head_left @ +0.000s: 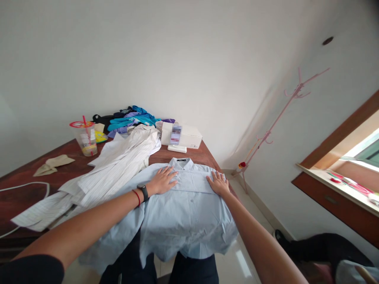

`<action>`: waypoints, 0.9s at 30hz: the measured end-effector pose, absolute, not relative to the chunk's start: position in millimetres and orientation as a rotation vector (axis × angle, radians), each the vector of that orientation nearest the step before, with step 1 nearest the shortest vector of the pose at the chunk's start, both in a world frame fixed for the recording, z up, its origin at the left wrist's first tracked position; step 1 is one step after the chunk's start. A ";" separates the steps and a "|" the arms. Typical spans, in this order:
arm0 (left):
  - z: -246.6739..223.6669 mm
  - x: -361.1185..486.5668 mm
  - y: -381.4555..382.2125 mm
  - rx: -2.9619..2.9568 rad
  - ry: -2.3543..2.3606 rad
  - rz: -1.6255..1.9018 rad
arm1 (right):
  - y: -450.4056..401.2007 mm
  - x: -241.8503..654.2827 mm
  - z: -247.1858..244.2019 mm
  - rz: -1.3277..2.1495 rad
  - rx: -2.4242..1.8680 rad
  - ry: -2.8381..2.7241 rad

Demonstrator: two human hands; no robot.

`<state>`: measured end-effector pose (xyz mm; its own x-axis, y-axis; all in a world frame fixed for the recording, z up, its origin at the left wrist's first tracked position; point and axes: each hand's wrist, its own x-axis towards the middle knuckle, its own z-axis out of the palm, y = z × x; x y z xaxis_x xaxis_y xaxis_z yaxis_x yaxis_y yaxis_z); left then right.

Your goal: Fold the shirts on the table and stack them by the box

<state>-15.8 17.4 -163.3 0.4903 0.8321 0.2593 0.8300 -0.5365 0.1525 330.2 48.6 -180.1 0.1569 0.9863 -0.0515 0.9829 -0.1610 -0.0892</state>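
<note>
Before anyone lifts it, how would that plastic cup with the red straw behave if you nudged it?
The cup would probably tip fairly easily, being tall and seemingly narrower at its base. It looks light, as only a little something shows near the bottom. Its thin, clear wall would likely flex under a squeeze.

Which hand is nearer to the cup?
Left. The left hand lies flat on the blue shirt, to the right of the cup; the right hand lies on the same shirt, farther right still.

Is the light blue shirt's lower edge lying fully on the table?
No, the lower part of the light blue shirt hangs past the near edge of the table, over the person's legs.
</note>
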 end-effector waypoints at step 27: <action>-126.8 -103.4 -184.8 2.154 1.695 0.916 | 48.0 331.1 -181.6 0.174 -2.332 -2.001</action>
<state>-103.4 -184.8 -126.8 0.1251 0.9396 0.3186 0.7815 -0.2912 0.5518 331.1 48.0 -181.6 0.1490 0.9879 -0.0441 0.9806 -0.1533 -0.1220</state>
